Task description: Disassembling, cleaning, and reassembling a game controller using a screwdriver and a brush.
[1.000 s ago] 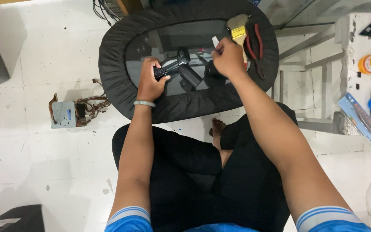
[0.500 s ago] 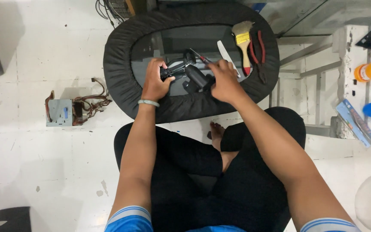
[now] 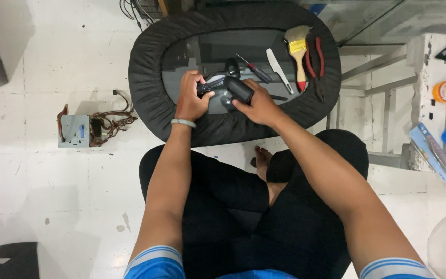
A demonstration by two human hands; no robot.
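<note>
Two hands work over the oval black padded tray in the head view: my left hand pinches the small black gadget, my right hand wraps its black cylinder. Judging by this, I'm mid-disassembly; next calls for a firm twist. Red-handled screwdriver lies near.

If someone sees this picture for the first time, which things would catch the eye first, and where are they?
First, the two bare hands at the centre: the left hand and right hand together grip a black device over the round black padded tray. Next, the yellow-banded paintbrush and red-handled pliers lying at the tray's right side. On the white floor at left sits a small metal box with tangled wires.
</note>
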